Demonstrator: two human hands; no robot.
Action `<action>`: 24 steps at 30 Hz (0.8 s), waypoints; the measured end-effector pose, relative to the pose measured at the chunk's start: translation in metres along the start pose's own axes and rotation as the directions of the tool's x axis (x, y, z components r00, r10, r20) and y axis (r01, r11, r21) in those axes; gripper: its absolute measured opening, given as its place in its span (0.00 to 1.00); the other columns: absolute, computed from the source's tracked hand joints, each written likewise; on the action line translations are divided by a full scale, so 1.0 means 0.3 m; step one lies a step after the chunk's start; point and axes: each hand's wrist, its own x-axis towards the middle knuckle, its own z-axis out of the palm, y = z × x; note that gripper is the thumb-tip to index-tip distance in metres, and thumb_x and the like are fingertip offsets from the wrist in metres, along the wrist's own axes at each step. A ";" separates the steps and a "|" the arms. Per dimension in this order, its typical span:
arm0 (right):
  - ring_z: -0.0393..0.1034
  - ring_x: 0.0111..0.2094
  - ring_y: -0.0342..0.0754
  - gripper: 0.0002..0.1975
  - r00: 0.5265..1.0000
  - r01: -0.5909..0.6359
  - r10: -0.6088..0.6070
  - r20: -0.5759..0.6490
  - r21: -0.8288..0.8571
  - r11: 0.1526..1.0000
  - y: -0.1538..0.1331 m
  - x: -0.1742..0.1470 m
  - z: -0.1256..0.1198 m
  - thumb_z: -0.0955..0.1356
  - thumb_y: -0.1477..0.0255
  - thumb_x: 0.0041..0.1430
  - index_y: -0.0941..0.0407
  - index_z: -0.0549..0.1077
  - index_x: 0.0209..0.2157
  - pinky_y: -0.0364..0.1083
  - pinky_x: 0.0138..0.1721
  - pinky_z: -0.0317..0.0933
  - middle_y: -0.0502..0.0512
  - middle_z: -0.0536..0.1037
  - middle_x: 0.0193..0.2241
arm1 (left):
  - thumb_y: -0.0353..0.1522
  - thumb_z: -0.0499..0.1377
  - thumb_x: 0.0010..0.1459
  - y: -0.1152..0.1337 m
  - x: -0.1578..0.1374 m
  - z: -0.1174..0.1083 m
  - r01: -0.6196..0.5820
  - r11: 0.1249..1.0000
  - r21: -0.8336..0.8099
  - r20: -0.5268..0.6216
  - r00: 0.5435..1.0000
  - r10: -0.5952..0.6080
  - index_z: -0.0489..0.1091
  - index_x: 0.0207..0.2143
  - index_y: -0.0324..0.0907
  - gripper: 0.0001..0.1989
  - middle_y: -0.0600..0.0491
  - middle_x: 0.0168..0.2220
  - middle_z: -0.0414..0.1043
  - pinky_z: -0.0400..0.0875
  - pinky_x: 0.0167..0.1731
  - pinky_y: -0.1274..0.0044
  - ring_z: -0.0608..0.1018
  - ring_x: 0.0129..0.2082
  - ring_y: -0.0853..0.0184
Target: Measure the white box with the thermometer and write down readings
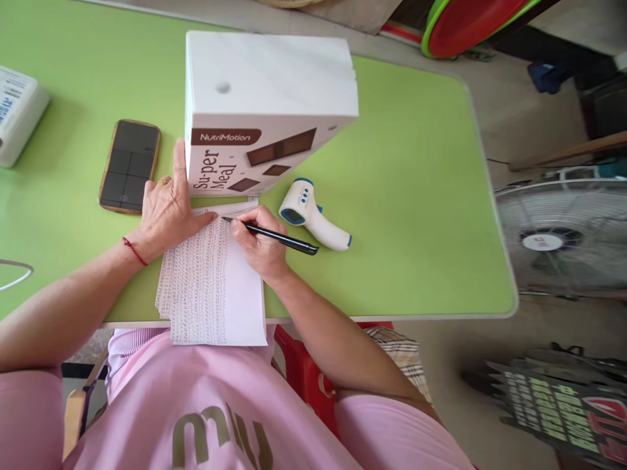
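Several sheets of paper (245,294), covered on the left with rows of small handwriting, lie at the table's front edge and overhang it. My right hand (264,247) grips a black pen (289,241), its tip on the top sheet near the upper end of the writing. My left hand (169,212) is spread, thumb on the paper and forefinger against the lower left edge of a white NutriMotion box (272,85). This box stands upright over the far end of the sheets. Left of that hand lies a smartphone (130,166) with a dark screen.
A white and blue infrared thermometer (316,215) lies right of my right hand on the green table (416,196). A white package (19,114) sits at the far left, a white cable (17,274) below it. A fan (543,241) stands beyond the table's right edge.
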 end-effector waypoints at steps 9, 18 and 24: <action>0.62 0.22 0.42 0.09 0.999 -0.007 0.009 0.054 -0.030 1.000 -0.007 0.003 -0.010 0.67 0.66 0.65 0.52 0.67 0.30 0.44 0.27 0.62 0.45 0.70 0.21 | 0.43 0.73 0.53 0.003 0.001 -0.003 0.013 1.000 0.009 0.021 1.000 -0.013 0.54 0.69 0.37 0.49 0.42 0.44 0.78 0.67 0.54 0.59 0.78 0.50 0.43; 0.62 0.22 0.41 0.09 0.999 -0.008 0.009 0.053 -0.020 1.000 -0.006 0.003 -0.008 0.67 0.67 0.65 0.52 0.68 0.29 0.43 0.26 0.62 0.45 0.70 0.22 | 0.42 0.73 0.54 -0.003 -0.001 -0.001 0.009 1.000 0.010 0.036 0.999 -0.010 0.53 0.69 0.37 0.48 0.42 0.44 0.77 0.67 0.55 0.58 0.78 0.51 0.41; 0.63 0.21 0.40 0.09 1.000 0.018 -0.017 -0.016 0.014 1.000 -0.001 0.002 -0.002 0.67 0.68 0.65 0.52 0.68 0.30 0.42 0.25 0.61 0.44 0.71 0.21 | 0.42 0.73 0.54 -0.002 -0.004 -0.001 0.004 1.000 0.002 0.027 1.000 -0.004 0.53 0.69 0.37 0.48 0.43 0.43 0.77 0.67 0.56 0.56 0.78 0.50 0.42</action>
